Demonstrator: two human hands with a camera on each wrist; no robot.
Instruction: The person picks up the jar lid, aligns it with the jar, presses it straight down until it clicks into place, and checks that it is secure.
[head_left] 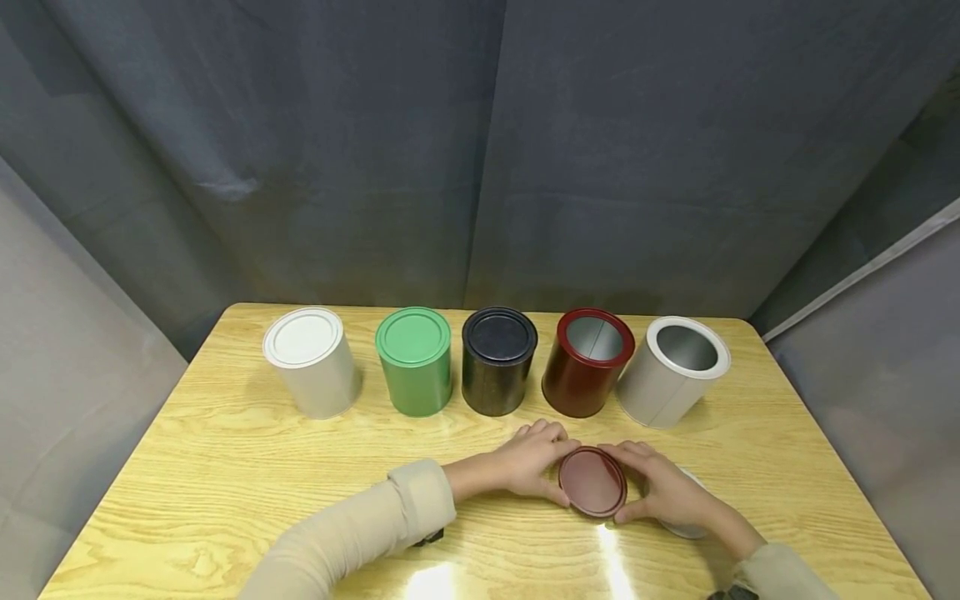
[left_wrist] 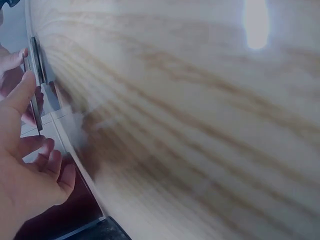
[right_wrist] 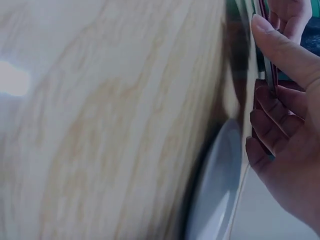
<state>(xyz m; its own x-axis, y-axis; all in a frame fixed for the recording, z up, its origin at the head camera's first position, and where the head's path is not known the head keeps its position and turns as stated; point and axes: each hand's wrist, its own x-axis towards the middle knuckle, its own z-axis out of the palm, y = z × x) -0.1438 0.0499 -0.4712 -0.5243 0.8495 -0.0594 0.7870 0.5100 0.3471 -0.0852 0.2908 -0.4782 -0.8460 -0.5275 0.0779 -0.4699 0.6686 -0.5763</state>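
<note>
A dark red round lid (head_left: 592, 482) is between my two hands, close over the wooden table in front of the cans. My left hand (head_left: 532, 461) pinches its left edge between thumb and fingers. At the opposite edge, my right hand (head_left: 660, 487) grips it the same way. Both wrist views show the lid nearly edge-on. A white lid (right_wrist: 215, 195) lies on the table by my right hand, which partly hides it in the head view. Behind the hands stands a dark red can (head_left: 581, 387) without a lid, its metal inside showing.
Left of the red can stand a black can (head_left: 495, 387), a green can (head_left: 418, 387) and a white can (head_left: 326, 387), all lidded. An open white can (head_left: 652, 396) is at the right. A grey curtain (head_left: 360, 150) hangs behind the table (head_left: 225, 500).
</note>
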